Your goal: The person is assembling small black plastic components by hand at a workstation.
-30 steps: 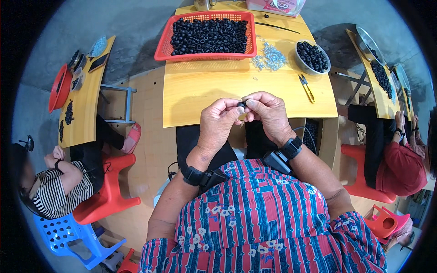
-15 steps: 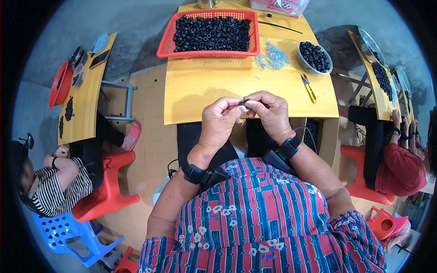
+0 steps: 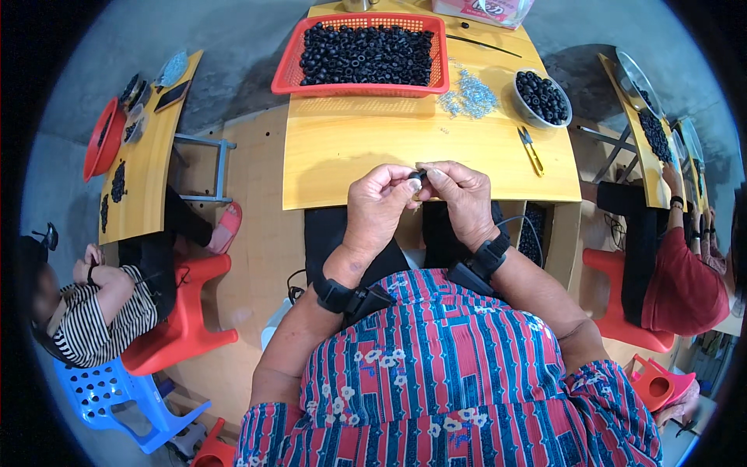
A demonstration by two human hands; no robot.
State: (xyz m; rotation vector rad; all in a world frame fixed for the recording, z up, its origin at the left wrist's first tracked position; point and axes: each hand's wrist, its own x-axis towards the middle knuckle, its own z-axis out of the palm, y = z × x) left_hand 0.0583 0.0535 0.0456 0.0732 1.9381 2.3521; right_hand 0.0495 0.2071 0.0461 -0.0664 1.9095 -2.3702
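Just over the near edge of the yellow table [image 3: 366,156], both my hands meet around a small black ring-shaped part [image 3: 420,175]. My left hand [image 3: 379,201] pinches it between thumb and fingertips. From the other side, my right hand [image 3: 464,196] has its thumb and forefinger closed on the same part. The fingers cover much of it. Further back sits a red plastic basket [image 3: 282,78] heaped with black ring-shaped parts. Right of the basket lies a scatter of small clear pieces [image 3: 469,95]. A white bowl [image 3: 537,121] of black parts stands beside them.
Yellow-handled thread snips [image 3: 531,152] lie below the bowl. A thin black rod [image 3: 484,45] and a pink-and-white package [image 3: 486,11] are at the back. At side tables sit a person in stripes [image 3: 117,307] on the left and a person in red [image 3: 677,280] on the right.
My fingers have shifted slightly around the black part, and more of it shows between them. At the right table, the co-worker's hand has reached further forward.
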